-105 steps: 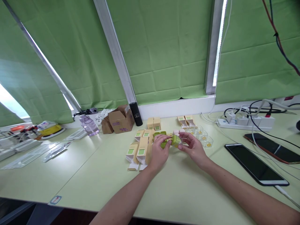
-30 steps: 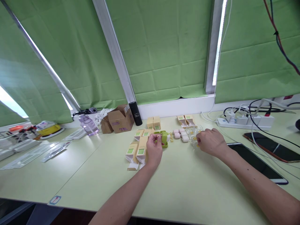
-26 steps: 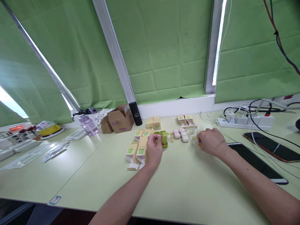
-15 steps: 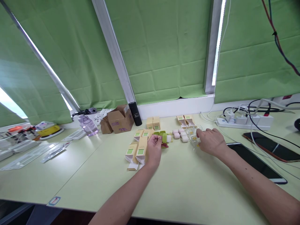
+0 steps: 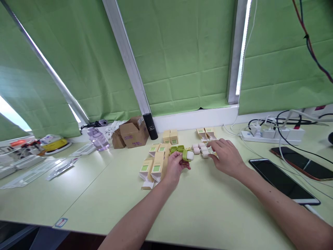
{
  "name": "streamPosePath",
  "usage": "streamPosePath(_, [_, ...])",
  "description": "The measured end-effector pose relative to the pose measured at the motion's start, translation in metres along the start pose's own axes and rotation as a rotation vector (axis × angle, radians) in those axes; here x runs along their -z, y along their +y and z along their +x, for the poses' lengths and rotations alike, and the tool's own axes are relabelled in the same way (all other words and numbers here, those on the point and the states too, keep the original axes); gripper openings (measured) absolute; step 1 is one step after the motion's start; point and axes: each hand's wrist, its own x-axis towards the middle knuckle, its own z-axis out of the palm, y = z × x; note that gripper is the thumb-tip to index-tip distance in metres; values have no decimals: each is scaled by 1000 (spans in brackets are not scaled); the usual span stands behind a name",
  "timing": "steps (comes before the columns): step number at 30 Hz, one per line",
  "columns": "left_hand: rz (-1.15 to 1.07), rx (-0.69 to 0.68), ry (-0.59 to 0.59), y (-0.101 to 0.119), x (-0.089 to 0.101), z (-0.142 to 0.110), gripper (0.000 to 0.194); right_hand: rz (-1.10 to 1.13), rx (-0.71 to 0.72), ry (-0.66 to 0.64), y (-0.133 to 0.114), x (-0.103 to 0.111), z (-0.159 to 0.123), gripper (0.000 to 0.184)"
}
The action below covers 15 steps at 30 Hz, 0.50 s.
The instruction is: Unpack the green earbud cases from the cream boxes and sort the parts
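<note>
My left hand [image 5: 174, 166] pinches a small green square case [image 5: 184, 155] with a white rounded block [image 5: 190, 156] sticking out of its right side. Behind it, more green cases [image 5: 177, 148] sit on the table. My right hand [image 5: 226, 158] is at the right with thumb and fingers apart, and nothing shows plainly between them. Its fingertips are close to several pale pink-white rounded blocks [image 5: 197, 150]. The hand covers most of the clear plastic cups. To the left of my left hand lie cream cartons [image 5: 158, 161] with green labels and open flaps.
Two cream boxes [image 5: 170, 136] and two open cartons [image 5: 206, 134] stand farther back. A brown cardboard box [image 5: 134, 133], a black cylinder [image 5: 150, 126] and a purple-tinted bottle [image 5: 99, 140] are at back left. Two phones, one a white-edged phone [image 5: 283, 180], and a power strip [image 5: 272, 136] lie at right.
My right hand has moved left from the clear cups toward the pale blocks, its fingers spreading. My left hand has turned the green case slightly and shifted it right, showing more of the white block.
</note>
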Motion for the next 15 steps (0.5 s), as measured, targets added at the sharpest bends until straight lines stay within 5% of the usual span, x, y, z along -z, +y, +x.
streamPosePath(5, [-38,85,-26,-2,-1,1,28,266,179,220,-32,-8,-7,34])
streamPosePath(11, [-24,136,-83,-1,-2,-2,29,336,259,209,-51,-18,-12,53])
streamPosePath(15, [-5,157,-103,-1,-3,-4,32,413,230,190,-50,-21,-14,50])
